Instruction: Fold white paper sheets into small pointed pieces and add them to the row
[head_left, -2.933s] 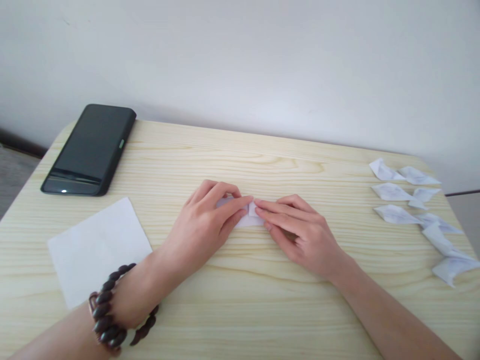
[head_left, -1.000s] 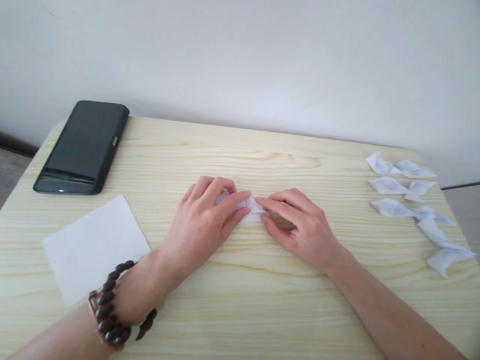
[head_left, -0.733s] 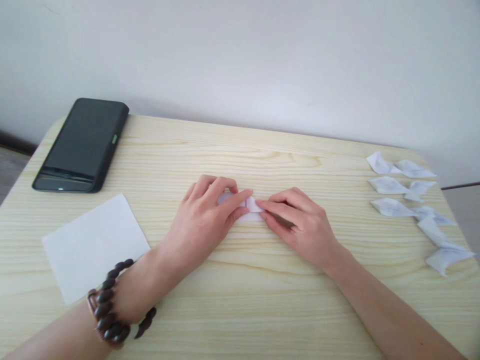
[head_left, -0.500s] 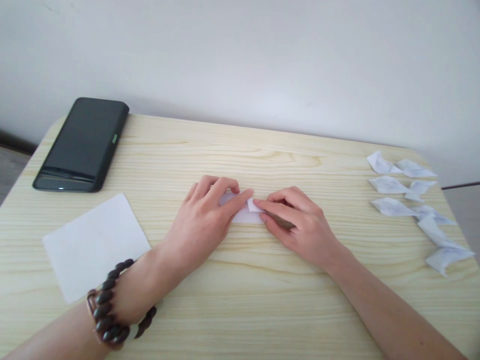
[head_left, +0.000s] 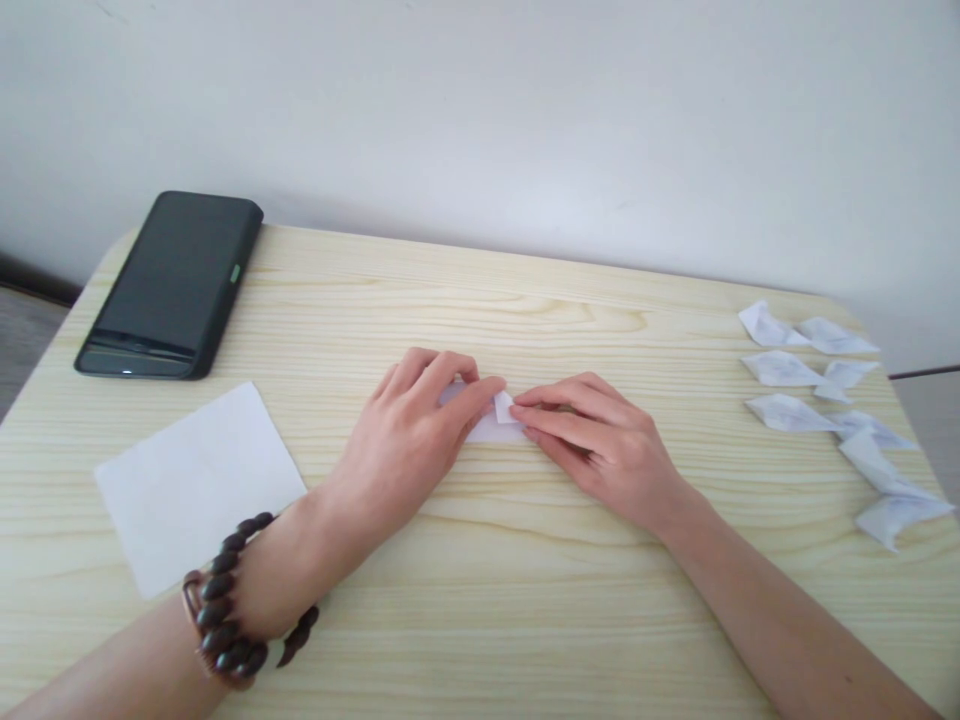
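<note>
A narrow folded strip of white paper (head_left: 491, 430) lies on the wooden table between my hands, with a small flap turned up near its middle. My left hand (head_left: 420, 425) presses the paper's left part, thumb beside the flap and fingers curled over the strip. With fingertips pinched together, my right hand (head_left: 600, 435) grips the flap and the strip's right end. Both ends of the strip are partly hidden under my fingers. A dark beaded bracelet (head_left: 221, 605) circles my left wrist.
A flat sheet of white paper (head_left: 199, 485) rests at the left, partly behind my left forearm. Beyond it lies a black phone-like device (head_left: 169, 285). Several folded white paper pieces (head_left: 787, 368) sit along the right side. The wooden table (head_left: 480, 290) meets a pale wall at the back.
My right fingers have drawn closer together at the small flap. My left hand stays nearly still. The whole view has shifted slightly.
</note>
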